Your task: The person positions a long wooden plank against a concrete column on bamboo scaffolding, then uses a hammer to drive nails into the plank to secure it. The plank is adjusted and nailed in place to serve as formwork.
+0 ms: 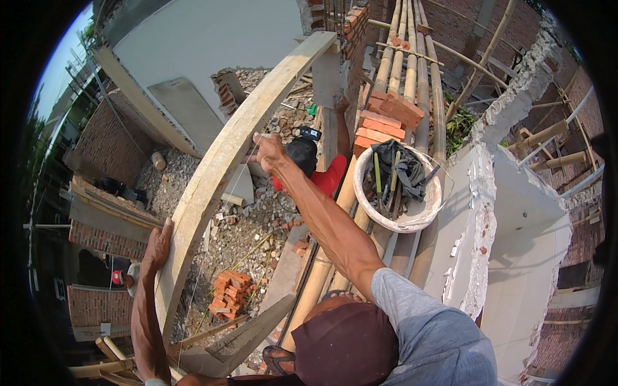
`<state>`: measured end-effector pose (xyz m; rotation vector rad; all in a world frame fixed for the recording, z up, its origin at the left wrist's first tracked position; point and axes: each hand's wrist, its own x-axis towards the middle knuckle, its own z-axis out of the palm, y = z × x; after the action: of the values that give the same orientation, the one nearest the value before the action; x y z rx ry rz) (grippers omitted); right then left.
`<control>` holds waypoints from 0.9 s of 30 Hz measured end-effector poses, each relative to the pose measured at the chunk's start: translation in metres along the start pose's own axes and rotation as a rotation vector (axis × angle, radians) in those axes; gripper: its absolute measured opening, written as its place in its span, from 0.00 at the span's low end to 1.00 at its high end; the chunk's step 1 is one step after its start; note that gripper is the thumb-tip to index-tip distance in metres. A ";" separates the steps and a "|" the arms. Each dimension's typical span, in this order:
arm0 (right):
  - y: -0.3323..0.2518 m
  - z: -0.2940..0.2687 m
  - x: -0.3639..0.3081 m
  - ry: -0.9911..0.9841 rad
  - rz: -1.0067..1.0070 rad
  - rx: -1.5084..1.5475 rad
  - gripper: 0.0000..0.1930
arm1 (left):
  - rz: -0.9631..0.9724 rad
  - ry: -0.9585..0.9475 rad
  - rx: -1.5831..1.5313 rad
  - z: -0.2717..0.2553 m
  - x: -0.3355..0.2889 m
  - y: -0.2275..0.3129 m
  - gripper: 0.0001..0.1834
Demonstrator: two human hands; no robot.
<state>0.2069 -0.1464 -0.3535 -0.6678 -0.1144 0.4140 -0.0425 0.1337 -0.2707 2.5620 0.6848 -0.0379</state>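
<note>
A long, pale wooden board (222, 145) runs from the lower left to the top centre, its bend coming from the lens. My left hand (156, 246) grips its outer side near the lower end, fingers pointing up along the edge. Farther up, my right hand (269, 153) holds the inner edge, thumb on the wood and the other fingers partly hidden. A thin string (237, 174) runs down beside the board from near my right hand. Beyond that hand, a co-worker in a red shirt (330, 177) and black cap reaches toward an upright board (326, 77).
Bamboo poles (421, 71) form a scaffold at right, carrying stacked bricks (384, 127) and a white bucket (418, 224) of tools and black plastic. A broken-edged white wall (476, 238) stands beside them. Below lie rubble and a brick pile (230, 294); another person (131, 276) is at far left.
</note>
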 end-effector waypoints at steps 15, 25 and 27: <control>-0.007 0.006 -0.007 0.001 0.012 -0.025 0.21 | 0.026 0.013 0.038 0.000 0.002 -0.005 0.43; -0.006 0.007 -0.008 0.005 -0.015 -0.031 0.21 | 0.056 -0.019 -0.038 0.002 0.005 -0.007 0.44; -0.005 0.006 -0.007 0.000 -0.011 -0.027 0.20 | 0.022 0.005 0.004 0.001 0.003 -0.004 0.44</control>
<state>0.2012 -0.1496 -0.3456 -0.6930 -0.1241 0.4021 -0.0422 0.1376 -0.2743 2.5735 0.6592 -0.0259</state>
